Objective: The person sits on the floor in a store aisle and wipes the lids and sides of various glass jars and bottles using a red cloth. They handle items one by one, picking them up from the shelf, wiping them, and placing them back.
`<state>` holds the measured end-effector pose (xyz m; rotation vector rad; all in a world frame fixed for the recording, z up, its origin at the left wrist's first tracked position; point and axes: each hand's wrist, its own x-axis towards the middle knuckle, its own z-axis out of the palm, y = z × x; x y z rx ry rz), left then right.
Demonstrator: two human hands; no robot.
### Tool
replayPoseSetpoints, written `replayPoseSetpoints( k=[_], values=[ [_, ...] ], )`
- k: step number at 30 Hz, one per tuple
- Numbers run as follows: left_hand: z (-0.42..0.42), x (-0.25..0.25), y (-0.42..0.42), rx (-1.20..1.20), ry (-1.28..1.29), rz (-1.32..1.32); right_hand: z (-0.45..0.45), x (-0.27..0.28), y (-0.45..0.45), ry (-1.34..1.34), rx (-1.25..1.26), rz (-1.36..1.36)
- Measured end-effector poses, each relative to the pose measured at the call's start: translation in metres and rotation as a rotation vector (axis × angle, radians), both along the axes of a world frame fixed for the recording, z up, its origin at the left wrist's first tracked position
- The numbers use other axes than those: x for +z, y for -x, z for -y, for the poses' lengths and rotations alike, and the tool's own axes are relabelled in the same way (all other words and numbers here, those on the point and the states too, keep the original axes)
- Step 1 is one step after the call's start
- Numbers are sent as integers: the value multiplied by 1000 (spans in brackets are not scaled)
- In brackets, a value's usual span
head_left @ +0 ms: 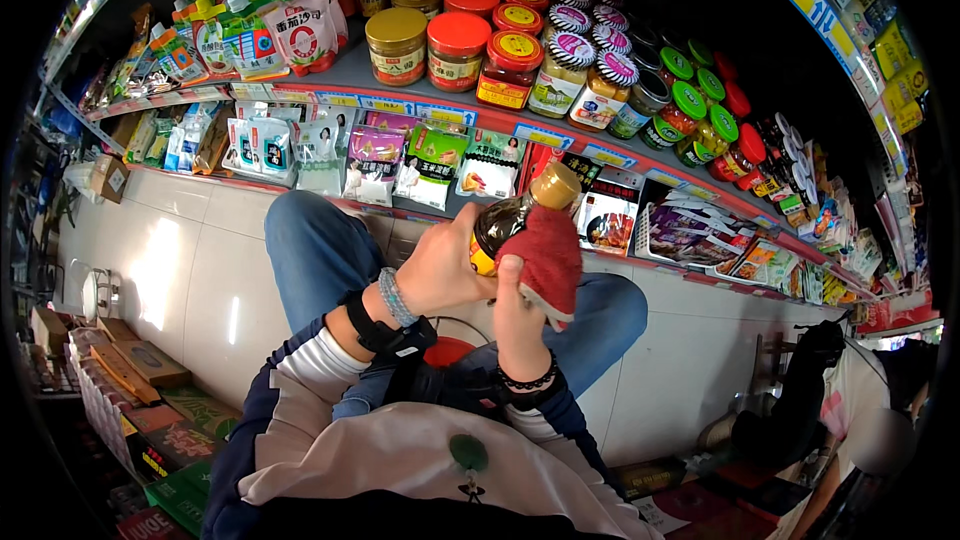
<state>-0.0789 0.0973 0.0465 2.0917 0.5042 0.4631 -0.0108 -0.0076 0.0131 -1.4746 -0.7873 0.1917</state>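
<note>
My left hand (442, 262) is closed around a dark sauce bottle (501, 226) with a gold cap (556, 185) and a yellow label. The bottle is tilted, its cap pointing up and to the right. In my right hand (520, 322) is a red cloth (546, 259), pressed against the side of the bottle near its shoulder. Both hands are above my lap, in front of the lower shelf. Part of a red round container (448, 351) shows below them, mostly hidden by my arms.
Jars with red lids (456, 52) and squeeze pouches (306, 37) line the upper shelf. Starch packets (429, 166) and a white basket of sachets (694, 232) fill the lower one. Stacked boxes (142, 364) lie at left; another person (855, 405) is at right.
</note>
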Motion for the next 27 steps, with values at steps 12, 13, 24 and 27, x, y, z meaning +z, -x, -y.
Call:
replayPoseSetpoints(
  k=[12, 13, 24, 27],
  values=[
    [21, -25, -11, -959, 1489, 274, -5, -19, -77, -420, 1090, -1258],
    [24, -25, -12, -908, 1503, 341, -6, -17, -74, -353, 1104, -1156],
    [-9, -12, -5, -453, 1026, 103, 14, 9, -49, 154, 222, -238],
    [-8, -9, -5, -338, 795, 61, 6, 31, -54, 207, 32, 590]
  ],
)
